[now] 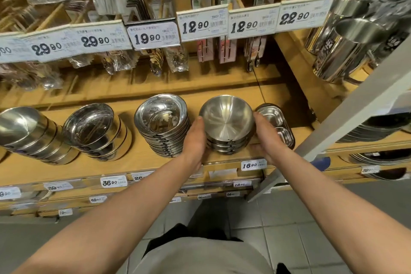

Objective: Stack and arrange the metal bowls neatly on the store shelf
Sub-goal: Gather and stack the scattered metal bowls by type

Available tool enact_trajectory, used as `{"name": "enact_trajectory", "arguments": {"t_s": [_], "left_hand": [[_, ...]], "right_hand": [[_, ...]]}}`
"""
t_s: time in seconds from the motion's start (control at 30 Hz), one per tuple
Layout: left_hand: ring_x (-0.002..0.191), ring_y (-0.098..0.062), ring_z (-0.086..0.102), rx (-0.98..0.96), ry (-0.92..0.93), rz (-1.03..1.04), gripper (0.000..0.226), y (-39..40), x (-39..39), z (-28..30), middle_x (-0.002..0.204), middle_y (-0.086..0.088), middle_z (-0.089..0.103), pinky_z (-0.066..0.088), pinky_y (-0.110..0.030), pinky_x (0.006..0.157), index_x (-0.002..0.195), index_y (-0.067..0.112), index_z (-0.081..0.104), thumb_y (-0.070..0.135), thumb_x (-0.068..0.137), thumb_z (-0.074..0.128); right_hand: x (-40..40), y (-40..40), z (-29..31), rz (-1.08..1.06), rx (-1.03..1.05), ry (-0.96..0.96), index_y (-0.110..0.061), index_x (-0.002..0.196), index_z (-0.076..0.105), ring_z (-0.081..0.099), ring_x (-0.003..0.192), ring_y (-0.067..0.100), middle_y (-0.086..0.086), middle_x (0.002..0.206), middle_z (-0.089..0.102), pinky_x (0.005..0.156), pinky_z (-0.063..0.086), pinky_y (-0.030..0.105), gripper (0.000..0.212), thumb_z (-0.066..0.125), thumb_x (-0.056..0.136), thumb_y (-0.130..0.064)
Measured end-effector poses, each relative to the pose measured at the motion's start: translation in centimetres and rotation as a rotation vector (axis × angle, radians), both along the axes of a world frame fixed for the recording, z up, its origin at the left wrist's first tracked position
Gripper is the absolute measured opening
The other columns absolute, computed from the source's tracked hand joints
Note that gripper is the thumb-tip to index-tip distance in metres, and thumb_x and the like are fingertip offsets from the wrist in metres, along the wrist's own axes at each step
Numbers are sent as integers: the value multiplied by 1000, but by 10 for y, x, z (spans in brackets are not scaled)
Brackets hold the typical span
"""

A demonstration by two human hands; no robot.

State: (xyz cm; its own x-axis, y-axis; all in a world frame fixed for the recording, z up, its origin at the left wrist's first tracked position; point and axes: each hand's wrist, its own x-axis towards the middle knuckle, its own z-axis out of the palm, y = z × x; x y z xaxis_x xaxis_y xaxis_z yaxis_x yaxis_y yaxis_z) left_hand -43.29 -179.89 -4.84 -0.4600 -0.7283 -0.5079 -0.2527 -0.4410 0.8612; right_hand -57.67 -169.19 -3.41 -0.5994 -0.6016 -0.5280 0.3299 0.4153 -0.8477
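A short stack of brushed metal bowls [226,120] stands on the wooden shelf [138,160], right of centre. My left hand [195,140] lies against the stack's left side with the thumb up by the top bowl's rim. My right hand [266,135] cups the right side, fingers wrapped round behind the stack. To the left stand a taller stack of shiny bowls [162,122], a leaning stack [93,129] and another leaning stack [29,133] at the far left.
Divided metal trays [275,122] stand right behind my right hand. Above hang packaged cutlery and price tags [153,35]. Steel mugs [347,46] fill the upper right shelf. A grey upright post [347,113] runs diagonally at right, with flat plates [378,131] beyond it.
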Motion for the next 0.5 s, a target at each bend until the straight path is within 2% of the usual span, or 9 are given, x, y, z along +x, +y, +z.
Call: {"name": "enact_trajectory", "arguments": {"t_s": [0.07, 0.13, 0.27, 0.4, 0.5], "left_hand": [[111, -7, 57, 29, 31, 19, 43, -1, -1, -2, 123, 11, 61, 57, -41, 90, 134, 30, 56, 49, 107, 28], [105, -9, 59, 34, 10, 30, 38, -4, -2, -4, 122, 4, 64, 62, -37, 76, 125, 28, 59, 43, 108, 29], [111, -13, 56, 66, -3, 87, 41, -8, -6, -4, 137, 1, 55, 62, -44, 86, 148, 23, 45, 33, 111, 31], [97, -7, 58, 85, 2, 121, 35, -4, -13, -2, 118, 4, 62, 62, -37, 77, 139, 26, 49, 32, 111, 29], [111, -18, 61, 106, -2, 143, 37, -1, -16, -1, 131, -3, 62, 60, -41, 85, 143, 24, 48, 32, 111, 31]], "right_hand": [[0, -2, -4, -16, -32, -47, -33, 121, 62, 55, 117, 22, 0, 126, 62, 100, 51, 53, 33, 39, 103, -48], [-1, -5, -7, -18, -36, -32, -30, 133, 57, 52, 123, 24, 1, 133, 57, 100, 52, 54, 35, 37, 106, -41], [-6, -10, -13, -42, -13, -2, -28, 142, 53, 51, 128, 25, 0, 142, 54, 101, 52, 54, 38, 36, 108, -34], [-12, -10, -18, -83, -23, -24, -31, 151, 45, 49, 131, 23, -3, 149, 50, 105, 49, 55, 44, 39, 107, -35], [-11, -9, -19, -96, -32, -10, -35, 148, 48, 53, 124, 21, -4, 142, 57, 103, 49, 56, 43, 41, 105, -39]]}}
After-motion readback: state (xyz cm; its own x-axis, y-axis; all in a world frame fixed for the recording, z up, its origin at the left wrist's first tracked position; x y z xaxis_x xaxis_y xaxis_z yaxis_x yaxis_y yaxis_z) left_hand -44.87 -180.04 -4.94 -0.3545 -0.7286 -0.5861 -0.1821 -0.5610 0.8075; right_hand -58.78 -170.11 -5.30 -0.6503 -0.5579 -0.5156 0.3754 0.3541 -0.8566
